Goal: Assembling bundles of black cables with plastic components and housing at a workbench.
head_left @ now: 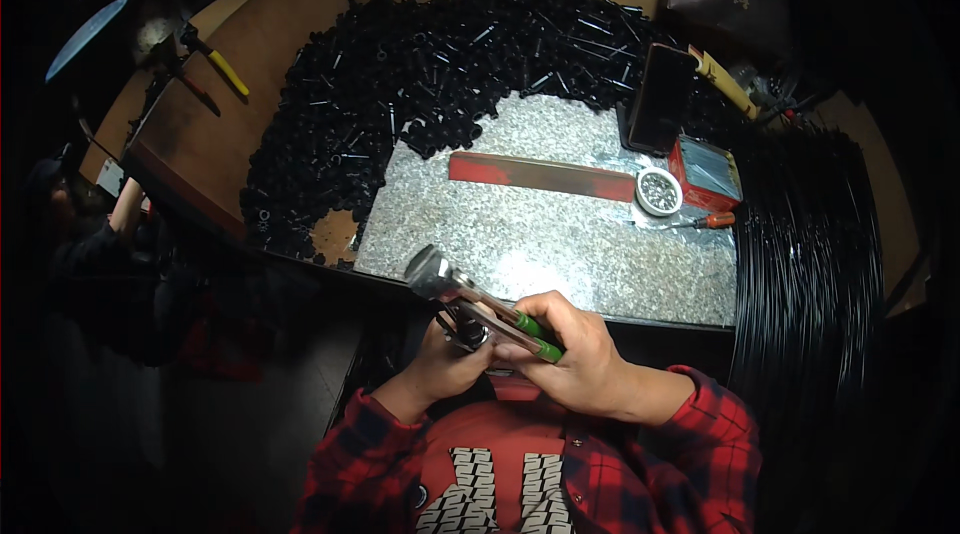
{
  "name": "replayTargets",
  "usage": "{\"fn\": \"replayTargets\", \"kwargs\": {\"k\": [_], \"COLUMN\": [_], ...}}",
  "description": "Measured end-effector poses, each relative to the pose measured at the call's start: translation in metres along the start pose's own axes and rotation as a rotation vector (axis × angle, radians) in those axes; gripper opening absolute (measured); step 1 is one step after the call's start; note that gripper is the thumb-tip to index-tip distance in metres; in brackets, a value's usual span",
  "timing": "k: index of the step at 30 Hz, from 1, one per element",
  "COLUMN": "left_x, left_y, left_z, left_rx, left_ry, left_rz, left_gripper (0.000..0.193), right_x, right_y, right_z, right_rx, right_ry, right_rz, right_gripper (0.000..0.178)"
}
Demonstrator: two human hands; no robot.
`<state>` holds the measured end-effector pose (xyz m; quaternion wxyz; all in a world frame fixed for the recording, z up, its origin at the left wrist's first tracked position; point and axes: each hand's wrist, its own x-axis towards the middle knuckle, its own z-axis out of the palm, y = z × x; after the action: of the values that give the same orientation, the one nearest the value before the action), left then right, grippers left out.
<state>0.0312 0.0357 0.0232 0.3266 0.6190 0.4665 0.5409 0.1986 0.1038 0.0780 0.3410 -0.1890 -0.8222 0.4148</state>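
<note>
In front of my body, my right hand (580, 344) is closed around the green-gripped handles of a metal tool (478, 302) that looks like pincers. The tool slants up and left to a broad, shiny head beyond the slab's near edge. Just below that head, my left hand (445, 364) is closed on a small black part (467, 332). The part is mostly hidden by fingers and the tool, so its exact shape cannot be made out. Both hands are close together, nearly touching.
A speckled stone slab (560, 244) bears a red bar (540, 177), a white dish of small metal pieces (659, 192), an orange-handled screwdriver (712, 221), a red box (708, 179) and a phone (662, 94). Black parts (450, 54) heap behind; black rods (805, 244) lie right; yellow-handled pliers (228, 72) left.
</note>
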Motion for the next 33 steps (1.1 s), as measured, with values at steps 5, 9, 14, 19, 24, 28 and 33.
{"fn": "replayTargets", "kwargs": {"k": [5,9,14,19,24,28,33], "left_x": [-0.003,-0.009,-0.01,-0.007,-0.013,-0.015,-0.017], "left_y": [0.005,0.001,-0.006,0.005,-0.009,-0.009,-0.006], "left_z": [-0.014,-0.029,-0.036,-0.033,-0.035,-0.028,-0.021], "left_rx": [-0.426,-0.531,-0.625,-0.667,-0.498,-0.533,-0.44], "left_ry": [0.078,0.104,0.09,0.145,0.157,0.235,0.363], "left_rz": [-0.278,-0.275,-0.146,-0.228,-0.195,-0.15,-0.14], "left_gripper": [0.015,0.033,0.048,0.066,0.068,0.065,0.055], "right_x": [-0.011,-0.003,0.006,0.005,0.008,0.003,-0.004], "right_y": [0.004,-0.004,-0.001,0.003,0.001,0.0,0.008], "right_z": [-0.016,-0.044,-0.055,-0.046,-0.043,-0.043,-0.03], "right_rx": [0.238,-0.147,-0.738,-1.179,-1.206,-1.024,-0.809], "right_ry": [-0.049,-0.083,0.016,0.159,0.181,0.027,-0.029], "right_rz": [0.219,0.087,-0.274,-0.497,-0.562,-0.445,-0.369], "right_gripper": [0.046,0.035,0.03,0.016,0.015,0.017,0.025]}}
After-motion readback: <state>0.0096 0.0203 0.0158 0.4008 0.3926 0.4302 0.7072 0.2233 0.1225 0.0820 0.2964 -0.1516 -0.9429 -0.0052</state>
